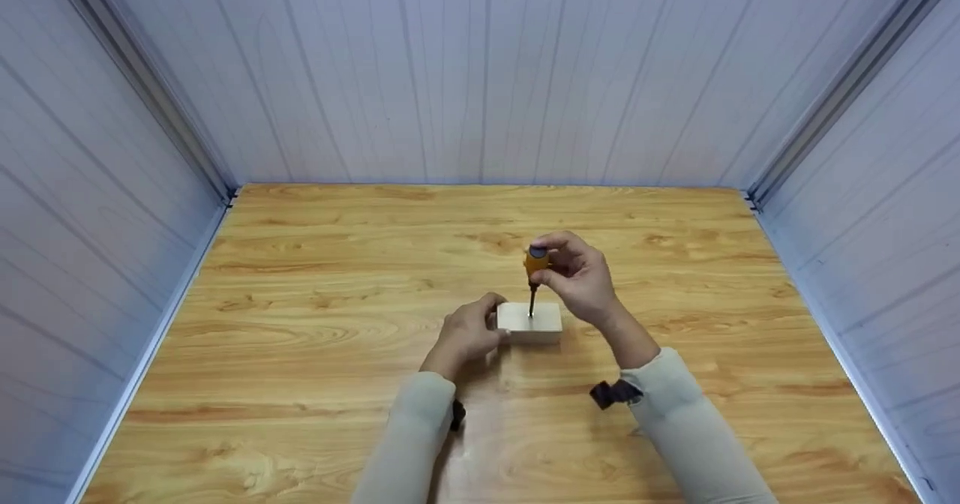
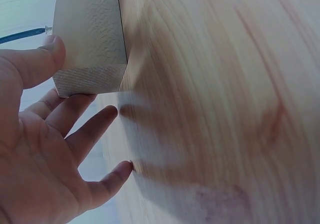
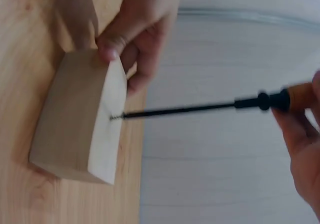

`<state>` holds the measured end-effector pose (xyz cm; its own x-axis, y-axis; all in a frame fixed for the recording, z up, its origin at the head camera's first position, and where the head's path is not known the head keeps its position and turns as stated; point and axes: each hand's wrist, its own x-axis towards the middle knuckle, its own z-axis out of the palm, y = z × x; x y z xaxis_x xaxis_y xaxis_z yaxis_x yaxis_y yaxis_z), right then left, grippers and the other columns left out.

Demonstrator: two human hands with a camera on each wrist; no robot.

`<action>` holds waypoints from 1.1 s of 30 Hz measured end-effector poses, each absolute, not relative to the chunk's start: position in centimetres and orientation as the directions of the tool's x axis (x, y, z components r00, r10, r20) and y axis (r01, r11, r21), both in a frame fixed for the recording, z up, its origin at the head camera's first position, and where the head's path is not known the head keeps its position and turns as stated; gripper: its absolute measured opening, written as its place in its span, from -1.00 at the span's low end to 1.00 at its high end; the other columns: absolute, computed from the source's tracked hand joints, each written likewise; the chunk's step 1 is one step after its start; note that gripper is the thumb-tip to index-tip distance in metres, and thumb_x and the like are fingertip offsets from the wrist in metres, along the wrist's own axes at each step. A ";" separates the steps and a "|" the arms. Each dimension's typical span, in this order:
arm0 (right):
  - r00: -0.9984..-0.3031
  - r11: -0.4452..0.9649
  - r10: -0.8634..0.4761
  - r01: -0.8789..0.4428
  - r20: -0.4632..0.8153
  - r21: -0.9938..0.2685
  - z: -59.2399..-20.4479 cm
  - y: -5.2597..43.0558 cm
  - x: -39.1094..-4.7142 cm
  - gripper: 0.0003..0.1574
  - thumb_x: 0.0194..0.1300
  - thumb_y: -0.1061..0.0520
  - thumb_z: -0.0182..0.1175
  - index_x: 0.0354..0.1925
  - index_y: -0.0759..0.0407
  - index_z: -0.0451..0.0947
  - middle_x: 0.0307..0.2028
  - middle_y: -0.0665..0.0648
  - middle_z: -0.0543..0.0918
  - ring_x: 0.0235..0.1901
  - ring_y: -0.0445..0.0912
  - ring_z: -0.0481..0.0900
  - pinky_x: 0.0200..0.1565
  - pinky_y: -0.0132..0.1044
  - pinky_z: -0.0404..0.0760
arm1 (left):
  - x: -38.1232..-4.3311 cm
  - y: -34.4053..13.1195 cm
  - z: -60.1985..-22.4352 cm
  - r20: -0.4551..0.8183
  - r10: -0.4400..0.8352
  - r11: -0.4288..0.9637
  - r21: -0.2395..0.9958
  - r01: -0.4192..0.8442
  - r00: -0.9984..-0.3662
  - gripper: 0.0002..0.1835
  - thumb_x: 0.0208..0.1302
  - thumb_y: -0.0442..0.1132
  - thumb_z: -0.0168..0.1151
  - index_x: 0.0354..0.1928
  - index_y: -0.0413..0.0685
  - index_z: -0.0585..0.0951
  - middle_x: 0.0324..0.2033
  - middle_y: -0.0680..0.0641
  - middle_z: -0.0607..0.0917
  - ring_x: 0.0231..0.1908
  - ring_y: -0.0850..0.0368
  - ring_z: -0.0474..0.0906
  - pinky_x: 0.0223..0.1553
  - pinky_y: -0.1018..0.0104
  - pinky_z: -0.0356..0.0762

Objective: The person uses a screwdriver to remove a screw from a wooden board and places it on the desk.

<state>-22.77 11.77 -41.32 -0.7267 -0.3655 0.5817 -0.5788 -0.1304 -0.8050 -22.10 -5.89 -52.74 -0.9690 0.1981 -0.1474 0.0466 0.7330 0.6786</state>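
Note:
A pale wooden block [image 1: 517,335] lies flat on the table. My left hand [image 1: 469,330] grips its left end, thumb at the near edge and some fingers round the far side; in the left wrist view the other fingers are spread by the wood. My right hand [image 1: 587,283] holds a screwdriver [image 1: 533,294] by its yellow and black handle between thumb and fingers, shaft nearly upright. The screwdriver's tip meets the head of a small screw [image 3: 116,117], which stands partly out of the block's top face, its thread showing.
The wood-grain table [image 1: 300,384] spreads around the block. Pale panel walls [image 1: 480,76] enclose it at the back and on both sides. Dark straps with small devices [image 1: 616,394] sit at the sleeved wrists.

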 end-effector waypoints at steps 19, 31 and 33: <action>-0.724 0.397 0.138 -0.585 0.676 -0.707 -43.8 10.5 -23.2 -0.48 -0.09 0.11 0.34 -0.10 -0.01 0.43 -0.27 -0.01 0.52 -0.37 -0.21 0.55 -0.49 -0.36 0.56 | -22.0 -5.8 -52.9 -0.155 0.179 0.742 0.670 0.029 -0.972 -0.54 -0.03 0.03 0.25 -0.03 0.49 0.35 -0.08 0.16 0.55 -0.08 0.09 0.47 -0.06 0.12 0.37; -0.804 0.175 -0.076 -0.593 0.589 -0.786 -41.1 10.0 -21.5 -0.53 -0.07 0.36 0.27 -0.11 0.29 0.44 -0.21 0.22 0.57 -0.33 0.02 0.60 -0.36 -0.30 0.59 | -22.1 -5.7 -52.8 -0.169 0.210 0.753 0.656 0.049 -0.963 -0.55 0.02 0.00 0.21 -0.01 0.43 0.35 -0.13 0.13 0.55 -0.16 0.12 0.47 -0.11 0.12 0.39; -0.805 0.095 -0.199 -0.583 0.559 -0.807 -40.9 10.4 -21.8 -0.54 -0.04 0.40 0.23 -0.10 0.31 0.42 -0.19 0.27 0.57 -0.29 0.06 0.59 -0.34 -0.26 0.59 | -22.1 -5.7 -52.8 -0.170 0.213 0.752 0.658 0.051 -0.962 -0.56 0.02 0.00 0.22 -0.01 0.43 0.34 -0.15 0.12 0.55 -0.17 0.11 0.48 -0.12 0.13 0.39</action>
